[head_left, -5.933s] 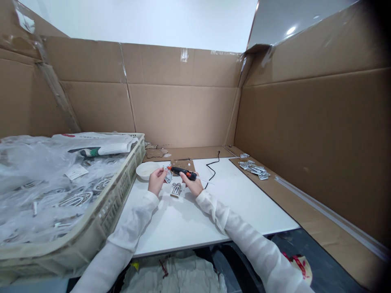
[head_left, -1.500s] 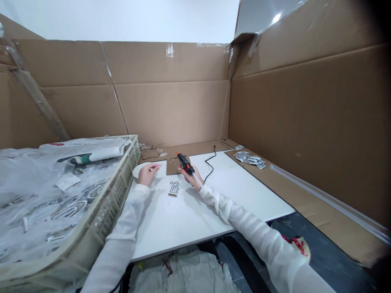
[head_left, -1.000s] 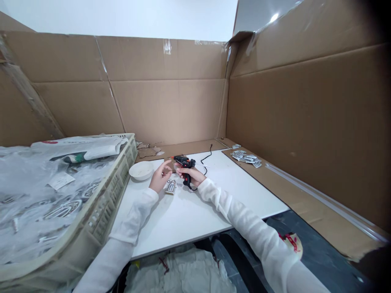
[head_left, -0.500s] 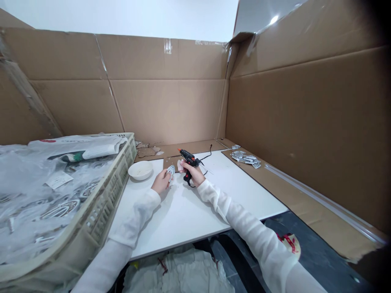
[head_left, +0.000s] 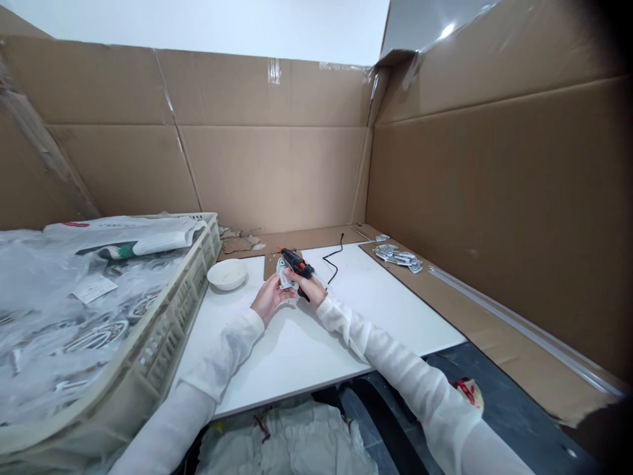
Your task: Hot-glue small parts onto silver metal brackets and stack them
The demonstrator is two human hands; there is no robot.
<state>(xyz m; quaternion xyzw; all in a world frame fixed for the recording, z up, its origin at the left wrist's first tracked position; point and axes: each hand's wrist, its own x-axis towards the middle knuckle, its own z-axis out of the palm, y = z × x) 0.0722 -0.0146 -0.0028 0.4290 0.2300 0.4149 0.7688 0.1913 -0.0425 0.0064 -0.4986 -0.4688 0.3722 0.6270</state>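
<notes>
Mid-frame, the left hand [head_left: 267, 297] grasps a pale piece [head_left: 283, 272], long axis up-frame, left of the right hand's [head_left: 312, 289] clasped glue gun [head_left: 299, 264].

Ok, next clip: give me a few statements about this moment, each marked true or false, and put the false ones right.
1. The right hand holds a black glue gun with an orange tip. True.
2. The left hand reaches into the crate. False: the left hand is over the white board, holding a small grey piece.
3. A pile of small pieces lies on the cardboard at the right. True.
4. The bowl stands to the right of both hands. False: the white bowl stands to their left.
5. The crate at the left holds things in clear plastic. True.
</notes>
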